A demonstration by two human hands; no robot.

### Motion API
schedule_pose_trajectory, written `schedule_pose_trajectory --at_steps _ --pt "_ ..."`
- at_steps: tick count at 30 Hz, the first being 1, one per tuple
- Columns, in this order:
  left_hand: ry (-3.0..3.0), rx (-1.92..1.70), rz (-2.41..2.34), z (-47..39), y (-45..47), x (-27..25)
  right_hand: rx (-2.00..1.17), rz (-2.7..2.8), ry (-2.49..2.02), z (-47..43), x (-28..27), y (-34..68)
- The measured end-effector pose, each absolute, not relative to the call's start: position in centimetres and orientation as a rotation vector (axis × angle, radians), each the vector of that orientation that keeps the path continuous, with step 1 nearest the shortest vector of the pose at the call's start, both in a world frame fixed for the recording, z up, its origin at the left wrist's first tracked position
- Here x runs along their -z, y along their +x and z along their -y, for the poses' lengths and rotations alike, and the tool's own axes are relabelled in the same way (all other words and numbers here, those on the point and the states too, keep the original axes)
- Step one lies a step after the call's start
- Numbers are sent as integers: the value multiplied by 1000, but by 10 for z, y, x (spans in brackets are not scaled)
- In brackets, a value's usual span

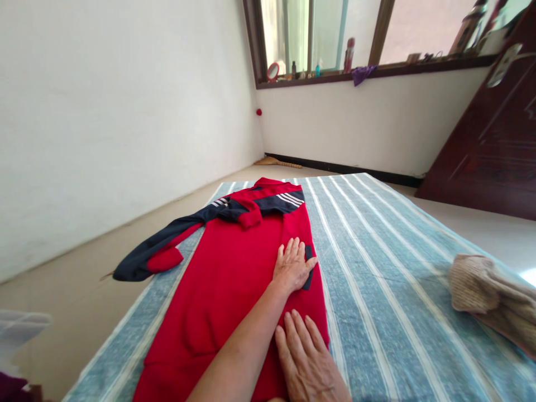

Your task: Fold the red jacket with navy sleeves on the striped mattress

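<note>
A red jacket (234, 279) with dark navy shoulders and white stripes lies spread on a blue-and-white striped cloth (368, 268). Its left-hand sleeve (159, 245) reaches out past the cloth's edge, while the other is folded across the upper part, its red cuff near the middle. My left hand (292, 265) rests flat on the jacket's right side, fingers out, beside a small navy patch (309, 268). Closer to me, my right hand (307, 357) also lies flat on the red fabric along the same side, fingers extended. Neither hand grips anything.
On the right edge of the cloth lies a beige knitted item (481, 290). Beyond are a window sill (377, 71) with bottles and a purple cloth (362, 74), a dark red door (481, 134), and a broom (272, 161) on the floor. A white wall (125, 100) stands left.
</note>
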State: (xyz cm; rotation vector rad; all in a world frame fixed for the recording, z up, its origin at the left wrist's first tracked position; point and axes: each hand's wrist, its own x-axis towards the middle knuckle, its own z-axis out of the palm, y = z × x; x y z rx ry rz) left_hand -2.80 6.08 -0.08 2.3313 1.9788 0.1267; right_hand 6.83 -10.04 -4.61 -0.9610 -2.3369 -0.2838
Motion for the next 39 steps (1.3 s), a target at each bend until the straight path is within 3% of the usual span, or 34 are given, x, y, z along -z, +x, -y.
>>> schedule_pose_trajectory --at_steps 28,39 --pt "2331 -133 -1975 -60 -28 -1 428 2203 -902 93 46 65" --pt "2325 -134 -1990 -61 -28 0 319 2185 -921 94 65 59"
